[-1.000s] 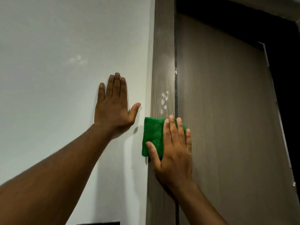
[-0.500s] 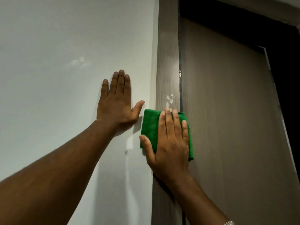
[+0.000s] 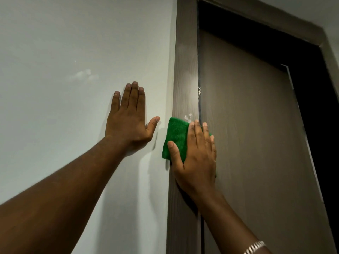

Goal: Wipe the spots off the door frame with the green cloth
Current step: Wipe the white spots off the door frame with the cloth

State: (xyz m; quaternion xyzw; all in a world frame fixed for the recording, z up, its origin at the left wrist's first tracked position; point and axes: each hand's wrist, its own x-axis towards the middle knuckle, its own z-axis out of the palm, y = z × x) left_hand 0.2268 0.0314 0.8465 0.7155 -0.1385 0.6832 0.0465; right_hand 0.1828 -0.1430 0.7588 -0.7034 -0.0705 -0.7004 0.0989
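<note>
Green cloth (image 3: 176, 136) flat on the door frame (image 3: 185, 70), just under the white spots (image 3: 188, 117).
Right hand (image 3: 196, 162) presses it with straight fingers; left hand (image 3: 128, 121) rests flat on the wall (image 3: 73, 43), both grips released.

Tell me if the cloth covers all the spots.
No, white spots show on the frame just above the top edge of the cloth.

folded green cloth (image 3: 176, 136) pressed flat on brown door frame (image 3: 185, 70), just below white spots (image 3: 188, 117).
</note>
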